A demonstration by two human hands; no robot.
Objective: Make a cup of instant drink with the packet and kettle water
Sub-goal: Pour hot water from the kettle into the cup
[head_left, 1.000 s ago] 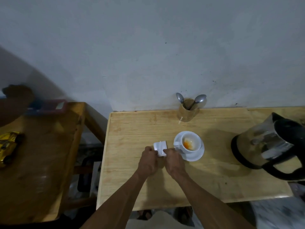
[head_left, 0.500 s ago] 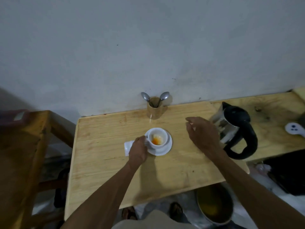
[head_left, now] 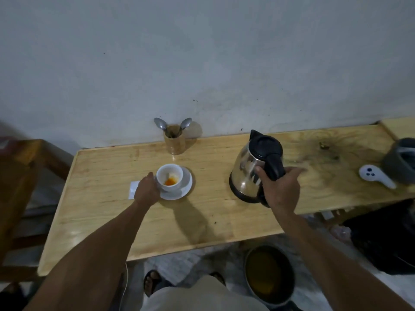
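Observation:
A white cup (head_left: 170, 178) with orange powder at its bottom stands on a white saucer (head_left: 184, 190) on the wooden table (head_left: 202, 223). My left hand (head_left: 147, 190) rests against the cup's left side and appears to grip it. The white packet (head_left: 133, 189) lies flat just left of that hand, partly hidden by it. A steel kettle (head_left: 247, 176) with a black lid and handle stands to the right. My right hand (head_left: 279, 187) is wrapped around the kettle's handle.
A wooden holder (head_left: 174, 142) with two spoons stands at the wall behind the cup. A white kettle base (head_left: 371, 176) and a grey pot (head_left: 400, 160) sit at the far right. A second table (head_left: 15, 176) stands left. A round pot (head_left: 269, 274) sits on the floor.
The packet was put down left of the cup. My left hand stayed at the cup. My right hand reached right and closed around the kettle's handle. The view swung right.

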